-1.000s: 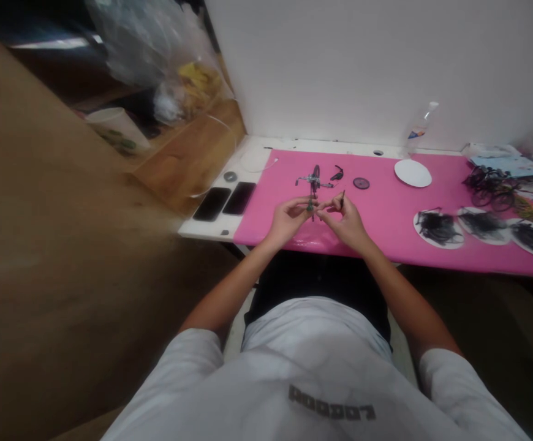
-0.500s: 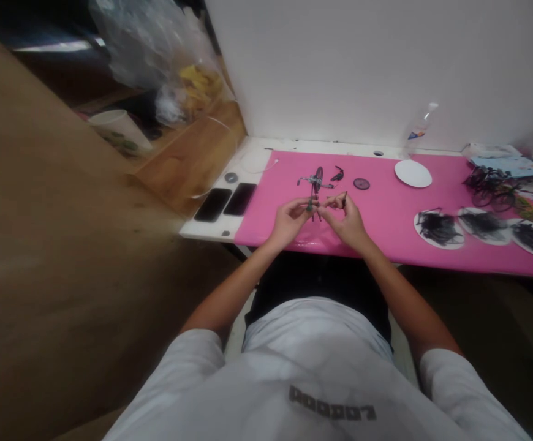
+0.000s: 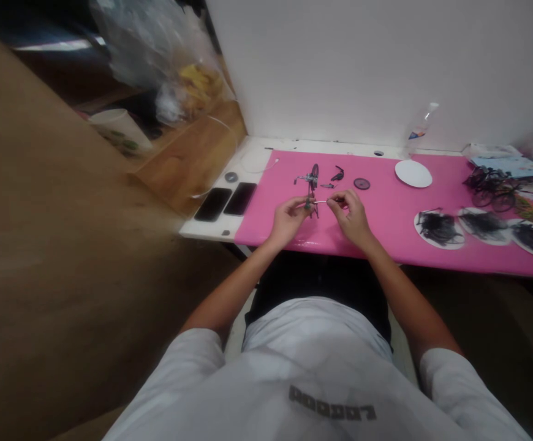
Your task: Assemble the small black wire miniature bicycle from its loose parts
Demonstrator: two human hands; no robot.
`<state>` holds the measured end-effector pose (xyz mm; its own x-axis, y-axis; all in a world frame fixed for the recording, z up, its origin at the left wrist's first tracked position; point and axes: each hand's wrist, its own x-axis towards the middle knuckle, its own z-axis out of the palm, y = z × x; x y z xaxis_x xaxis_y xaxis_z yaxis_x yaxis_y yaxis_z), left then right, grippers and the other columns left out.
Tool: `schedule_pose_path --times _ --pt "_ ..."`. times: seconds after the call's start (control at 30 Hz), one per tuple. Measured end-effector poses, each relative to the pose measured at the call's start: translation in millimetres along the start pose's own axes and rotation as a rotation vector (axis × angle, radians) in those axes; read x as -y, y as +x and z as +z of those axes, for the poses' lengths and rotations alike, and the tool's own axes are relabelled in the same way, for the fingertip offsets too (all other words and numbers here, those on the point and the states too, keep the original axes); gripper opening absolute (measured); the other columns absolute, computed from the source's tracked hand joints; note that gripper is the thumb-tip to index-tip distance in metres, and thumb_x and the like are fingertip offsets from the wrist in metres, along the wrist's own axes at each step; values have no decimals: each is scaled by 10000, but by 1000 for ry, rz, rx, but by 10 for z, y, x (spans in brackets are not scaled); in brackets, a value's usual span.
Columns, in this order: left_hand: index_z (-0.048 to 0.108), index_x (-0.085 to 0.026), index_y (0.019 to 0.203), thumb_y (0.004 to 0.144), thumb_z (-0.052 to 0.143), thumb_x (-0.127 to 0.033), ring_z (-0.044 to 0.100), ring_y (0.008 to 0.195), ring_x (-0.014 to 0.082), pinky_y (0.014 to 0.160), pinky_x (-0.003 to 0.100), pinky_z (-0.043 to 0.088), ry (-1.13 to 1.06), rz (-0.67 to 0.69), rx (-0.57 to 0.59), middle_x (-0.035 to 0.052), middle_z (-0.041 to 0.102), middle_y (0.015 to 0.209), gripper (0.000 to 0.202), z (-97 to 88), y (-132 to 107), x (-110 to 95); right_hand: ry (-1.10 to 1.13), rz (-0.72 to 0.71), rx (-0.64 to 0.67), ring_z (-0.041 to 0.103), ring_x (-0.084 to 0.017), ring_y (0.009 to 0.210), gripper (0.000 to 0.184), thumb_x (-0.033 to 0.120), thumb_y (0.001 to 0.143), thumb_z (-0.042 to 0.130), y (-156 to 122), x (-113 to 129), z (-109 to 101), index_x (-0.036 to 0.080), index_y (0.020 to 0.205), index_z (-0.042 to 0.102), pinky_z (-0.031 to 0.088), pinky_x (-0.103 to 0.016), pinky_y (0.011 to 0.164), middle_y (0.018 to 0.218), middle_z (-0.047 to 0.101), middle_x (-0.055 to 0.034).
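Note:
My left hand (image 3: pixel 288 220) is closed on a small model bicycle (image 3: pixel 312 179), its fingers pinching the near part of the frame. The bicycle has a dark wheel at its far end and handlebar-like bars sticking out to the left. In my right hand (image 3: pixel 353 220), closed fingers grip a small screwdriver (image 3: pixel 321 201). Its thin metal shaft points left and its tip meets the bicycle near my left fingertips; whether it sits in a screw I cannot tell. A loose dark wheel (image 3: pixel 361 184), a black curved part (image 3: pixel 337 174) and a small grey part (image 3: pixel 328 185) lie just beyond.
Two phones (image 3: pixel 240 199) lie left of the pink mat (image 3: pixel 381 245). To the right are a white plate (image 3: pixel 413 174), several plates of black parts (image 3: pixel 439 229) and a pile of model bicycles (image 3: pixel 491 187). A clear bottle (image 3: pixel 419 131) stands by the wall.
My right hand has moved slightly right, away from my left fingers, and the screwdriver now points left with its shaft showing. The bicycle has shifted a little left.

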<state>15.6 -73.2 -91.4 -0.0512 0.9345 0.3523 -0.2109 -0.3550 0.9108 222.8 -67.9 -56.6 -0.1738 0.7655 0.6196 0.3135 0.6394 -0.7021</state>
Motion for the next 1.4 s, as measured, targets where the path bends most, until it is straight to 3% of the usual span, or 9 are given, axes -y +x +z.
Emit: schedule_pose_path --times 0.47,1.07,1.4 --pt "870 -188 1084 814 970 -553 810 1219 322 995 471 706 8 8 35 169 823 1318 464 1 -8 -10 -21 -13 -24 656 -292 994 446 732 1045 660 -8 17 8 297 997 749 626 -504 911 1016 708 -91" --pt "842 -177 1005 759 1004 -568 791 1287 337 1138 539 647 -23 26 46 194 807 1351 489 40 -26 54 -46 -28 -18 637 -284 922 481 734 1043 666 -11 28 19 281 884 693 565 -511 913 899 681 -62" --pt "832 -193 1017 793 977 -579 794 1272 328 1073 512 674 -7 41 22 178 817 1316 469 32 -18 34 -37 -29 -24 632 -292 919 478 743 1038 666 13 40 -13 291 888 706 559 -530 935 890 679 -62"
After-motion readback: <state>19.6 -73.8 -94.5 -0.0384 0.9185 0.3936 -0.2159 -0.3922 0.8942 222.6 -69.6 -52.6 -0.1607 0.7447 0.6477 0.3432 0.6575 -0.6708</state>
